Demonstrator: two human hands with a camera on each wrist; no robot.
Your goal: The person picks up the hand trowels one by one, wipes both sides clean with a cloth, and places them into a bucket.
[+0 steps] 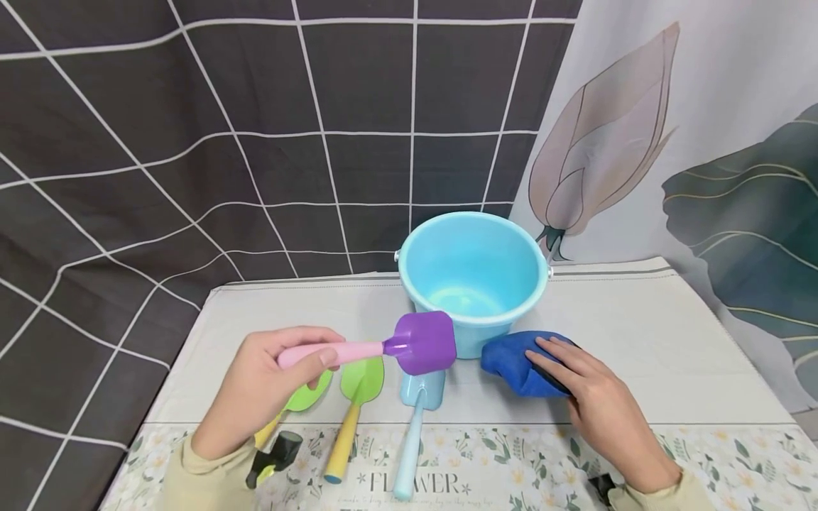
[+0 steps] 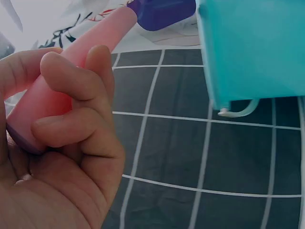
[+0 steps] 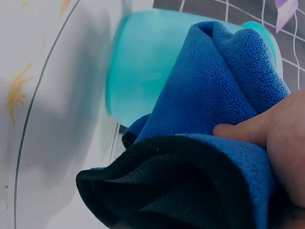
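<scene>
A toy shovel with a pink handle (image 1: 348, 352) and a purple blade (image 1: 424, 343) is held level by my left hand (image 1: 265, 380), its fingers curled round the handle, as the left wrist view also shows on the pink handle (image 2: 102, 31). The blade overlaps the lower front rim of the light blue bucket (image 1: 473, 270) in the head view. My right hand (image 1: 603, 404) grips a blue cloth (image 1: 520, 358) with a dark underside, just right of the bucket's base. In the right wrist view the cloth (image 3: 209, 81) is bunched up beside the thumb.
Below the purple blade lies a light blue shovel (image 1: 411, 440). Left of it is a green shovel with a yellow handle (image 1: 345, 440), and another green one (image 1: 309, 394) is partly behind my left hand. Dark checked fabric (image 1: 364, 78) hangs behind the pale tabletop cover (image 1: 307, 301).
</scene>
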